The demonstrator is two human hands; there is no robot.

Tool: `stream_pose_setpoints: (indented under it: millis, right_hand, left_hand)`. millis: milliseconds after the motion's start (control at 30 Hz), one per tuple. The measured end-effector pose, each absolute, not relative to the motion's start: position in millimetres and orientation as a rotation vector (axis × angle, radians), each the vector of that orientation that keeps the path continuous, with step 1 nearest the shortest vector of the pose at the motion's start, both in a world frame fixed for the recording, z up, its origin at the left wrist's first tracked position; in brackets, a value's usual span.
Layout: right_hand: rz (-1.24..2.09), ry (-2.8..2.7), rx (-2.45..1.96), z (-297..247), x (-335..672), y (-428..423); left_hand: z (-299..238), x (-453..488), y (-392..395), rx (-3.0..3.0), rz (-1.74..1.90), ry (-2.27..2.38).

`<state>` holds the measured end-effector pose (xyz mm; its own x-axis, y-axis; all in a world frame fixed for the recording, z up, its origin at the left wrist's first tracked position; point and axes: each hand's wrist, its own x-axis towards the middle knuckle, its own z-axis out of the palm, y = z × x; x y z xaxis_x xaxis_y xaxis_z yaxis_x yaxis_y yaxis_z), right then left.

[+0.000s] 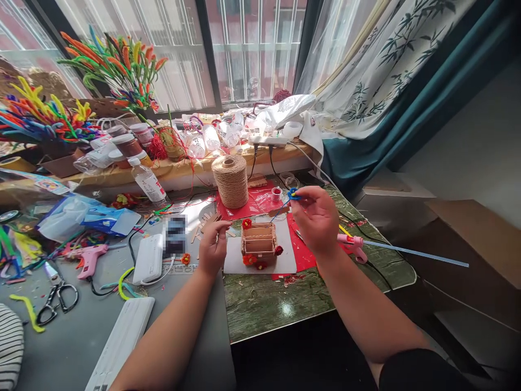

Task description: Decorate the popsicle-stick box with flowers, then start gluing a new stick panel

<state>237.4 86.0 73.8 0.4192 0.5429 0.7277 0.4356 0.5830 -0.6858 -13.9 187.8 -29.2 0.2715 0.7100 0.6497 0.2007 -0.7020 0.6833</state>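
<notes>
Between the thumb and fingers of my right hand (315, 217) is a blue pipe-cleaner flower (292, 194) with a yellow centre. Its thin blue stem slants down to the left. My left hand (213, 247) is closed in a pinch, left of a small wooden box (259, 240); whatever it may hold is too small to make out. Red and orange fuzzy flowers decorate the box's corners and front. The box stands on a white sheet (287, 255), apart from both hands.
A twine spool (230, 182) stands behind the box. A pink glue gun (352, 247) with a long glue stick lies right; another pink glue gun (90, 260) and scissors (57, 296) lie left. Bottles and pipe cleaners (118, 65) crowd the windowsill.
</notes>
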Motion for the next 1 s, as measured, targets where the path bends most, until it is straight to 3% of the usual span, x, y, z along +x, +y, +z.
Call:
stream_pose_setpoints:
  millis: [367, 1000]
  right_hand:
    - [0.050, -1.402, -1.144, 52.9, 242.4, 101.8]
    - [0.249, -1.501, -1.248, 25.7, 248.7, 112.9]
  left_hand:
    - [-51.0, -9.2, 199.3, 1.919, 0.959, 0.645]
    - [-56.8, -8.9, 197.8, 1.919, 0.876, 0.602]
